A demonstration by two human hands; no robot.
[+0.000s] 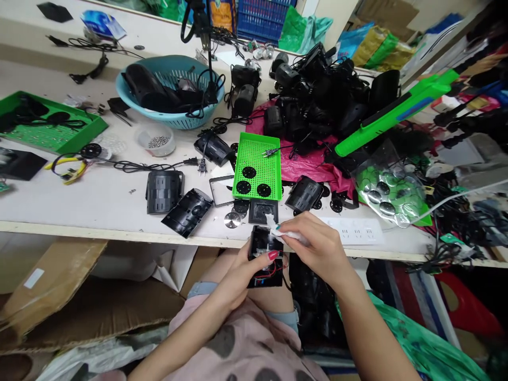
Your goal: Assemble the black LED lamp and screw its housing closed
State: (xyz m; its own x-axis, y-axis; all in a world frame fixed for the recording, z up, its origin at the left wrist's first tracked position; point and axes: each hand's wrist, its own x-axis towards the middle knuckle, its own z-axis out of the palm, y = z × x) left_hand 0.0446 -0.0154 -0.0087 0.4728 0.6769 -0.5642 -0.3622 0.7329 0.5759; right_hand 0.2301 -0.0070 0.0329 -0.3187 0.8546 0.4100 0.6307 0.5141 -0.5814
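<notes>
Just below the near edge of the surface (119, 211), the left hand (242, 267) is clamped around a small open black housing (265, 259) with exposed red wires. It looks light and rigid (the wiring fragile), best gripped by its outer walls. The right hand (317, 246) pinches a soft white cloth (283, 232) against its top.

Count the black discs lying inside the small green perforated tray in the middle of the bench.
3: one at the tray's centre-left, one at its lower left, one at its lower right. None looks hidden; similar discs lie outside it.
</notes>
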